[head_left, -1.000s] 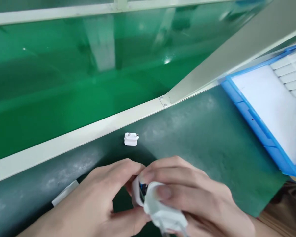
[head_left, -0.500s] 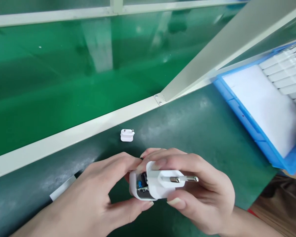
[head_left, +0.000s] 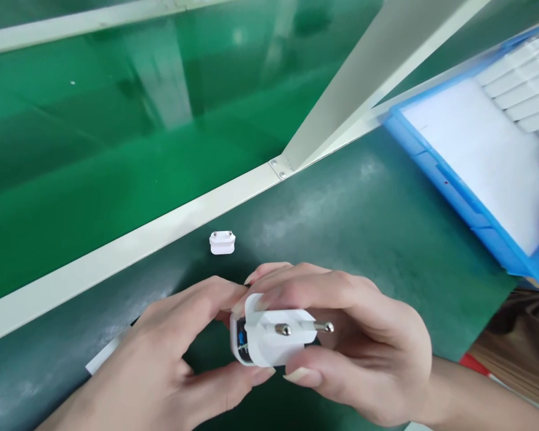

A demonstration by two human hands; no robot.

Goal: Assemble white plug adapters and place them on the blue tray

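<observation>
Between my hands is a white charger in two parts. My left hand (head_left: 193,347) pinches the charger housing (head_left: 235,344), whose gap shows dark and blue electronic components (head_left: 242,338). Fingers and thumb of my right hand (head_left: 359,341) close on the white plug cap (head_left: 273,335), its two round metal pins pointing right. The cap sits tilted over the housing's opening, covering most of it. Beyond my hands, another white two-pin plug cap (head_left: 222,243) lies on the green mat with its pins facing away.
A blue tray (head_left: 462,203) with a white sheet and rows of white pieces (head_left: 527,84) stands at the right. A pale metal rail (head_left: 170,224) and slanting post (head_left: 336,84) border the green mat (head_left: 341,221). Part of a white object (head_left: 103,356) shows behind my left forearm.
My right hand has brought the plug cap left against the housing, narrowing the gap where the electronics show. The whole view has shifted slightly.
</observation>
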